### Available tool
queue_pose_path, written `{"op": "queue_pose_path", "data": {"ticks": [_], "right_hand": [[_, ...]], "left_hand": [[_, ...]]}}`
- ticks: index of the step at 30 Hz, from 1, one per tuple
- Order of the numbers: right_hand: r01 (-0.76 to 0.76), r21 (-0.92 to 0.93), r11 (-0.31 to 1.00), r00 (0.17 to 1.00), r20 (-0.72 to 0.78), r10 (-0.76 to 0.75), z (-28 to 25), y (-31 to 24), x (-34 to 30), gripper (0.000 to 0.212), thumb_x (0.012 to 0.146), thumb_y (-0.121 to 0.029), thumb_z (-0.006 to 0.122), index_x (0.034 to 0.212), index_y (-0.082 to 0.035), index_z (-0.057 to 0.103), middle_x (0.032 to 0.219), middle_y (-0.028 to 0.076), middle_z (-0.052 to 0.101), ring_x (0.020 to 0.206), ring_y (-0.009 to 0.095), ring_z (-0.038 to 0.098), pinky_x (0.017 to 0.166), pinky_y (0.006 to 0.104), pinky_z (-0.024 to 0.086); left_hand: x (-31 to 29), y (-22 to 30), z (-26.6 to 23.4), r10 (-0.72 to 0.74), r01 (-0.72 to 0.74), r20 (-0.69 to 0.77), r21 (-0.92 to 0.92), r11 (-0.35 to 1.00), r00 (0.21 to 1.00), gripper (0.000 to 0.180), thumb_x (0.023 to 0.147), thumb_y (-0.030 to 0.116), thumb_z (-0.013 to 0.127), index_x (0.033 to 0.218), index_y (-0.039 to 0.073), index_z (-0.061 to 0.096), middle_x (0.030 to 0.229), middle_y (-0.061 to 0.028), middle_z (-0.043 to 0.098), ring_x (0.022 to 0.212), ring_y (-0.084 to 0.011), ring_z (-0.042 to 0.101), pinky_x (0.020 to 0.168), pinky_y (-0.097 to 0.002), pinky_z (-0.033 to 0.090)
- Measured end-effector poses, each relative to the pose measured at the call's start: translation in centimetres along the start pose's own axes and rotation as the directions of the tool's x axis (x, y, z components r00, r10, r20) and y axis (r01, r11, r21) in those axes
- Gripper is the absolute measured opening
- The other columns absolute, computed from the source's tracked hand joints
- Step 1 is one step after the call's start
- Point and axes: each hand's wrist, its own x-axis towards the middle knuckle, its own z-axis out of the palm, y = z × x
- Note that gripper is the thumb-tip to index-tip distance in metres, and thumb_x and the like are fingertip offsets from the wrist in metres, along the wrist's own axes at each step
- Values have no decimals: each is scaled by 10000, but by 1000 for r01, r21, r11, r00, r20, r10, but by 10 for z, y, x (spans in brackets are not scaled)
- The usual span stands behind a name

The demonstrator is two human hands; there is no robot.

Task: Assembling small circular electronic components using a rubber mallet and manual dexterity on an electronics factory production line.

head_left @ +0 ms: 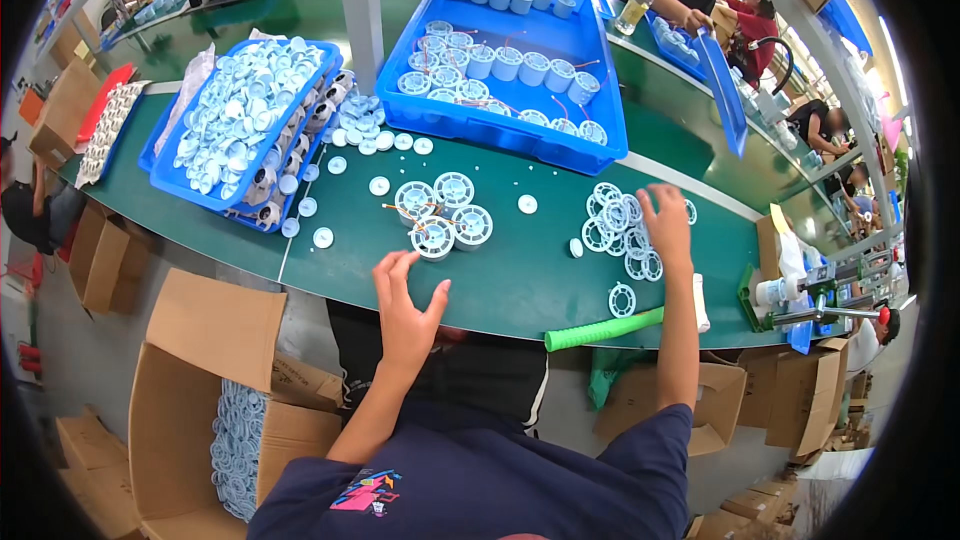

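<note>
My left hand (405,305) is open, thumb and fingers apart, just in front of a cluster of several pale blue round motor housings (472,226) with spoked tops and short orange-brown wires. Its fingertips come close to the nearest housing. On the right, my right hand (668,225) reaches over a loose pile of pale blue spoked rings (612,212). Its fingers are bent but apart at the pile's edge, and I see nothing held in them. A single ring (622,300) lies nearer to me. Under my right forearm runs a mallet's green handle (600,332), its white head beyond.
A blue bin (610,130) of housings stands behind the cluster. Stacked blue trays (165,185) heaped with small round caps sit at left. Scattered caps (527,204) dot the green table. A clamp (820,314) is at right, an open carton (165,420) below left. Co-workers work opposite.
</note>
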Motion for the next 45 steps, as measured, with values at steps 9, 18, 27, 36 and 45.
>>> {"op": "queue_pose_path", "data": {"ticks": [9,18,27,36,45], "right_hand": [[-488,-189,852,832,192,520,25,123,-5,727,1032,-641,420,1536,-120,474,1475,325,491,1378,546,435,1147,584,370],[-292,-124,948,948,94,304,-2,15,-52,581,1077,-480,483,1405,-13,591,1478,269,523,1362,441,488,1139,497,396],[272,237,933,955,48,-291,-1,-149,-57,318,927,-114,726,1238,-61,688,1292,164,640,1171,354,612,970,431,528],[331,120,936,933,109,-343,55,-163,-46,241,927,-85,675,1163,-37,667,1150,159,642,1036,360,612,874,432,547],[218,289,932,962,98,-255,28,-174,-83,263,902,-29,683,1163,-42,654,1226,155,592,1055,371,593,869,449,534]], "left_hand": [[37,-8,30,42,-42,-1,8,999,999,733,820,159,856,1439,110,466,1385,-198,460,1265,-395,505,1083,-475,418],[34,-12,12,98,-99,126,6,995,987,724,843,90,803,1479,112,459,1349,-188,530,1240,-381,537,1039,-470,441],[29,-20,5,191,-182,194,-60,981,962,746,808,119,815,1478,102,486,1434,-185,531,1229,-390,586,1022,-467,482],[22,-15,-9,268,-246,237,-119,962,934,683,803,131,838,1423,128,550,1422,-167,497,1205,-356,621,966,-435,545],[18,-11,-6,305,-292,309,-90,952,901,602,798,71,837,1352,83,601,1321,-161,607,1186,-363,647,954,-408,548]]}}
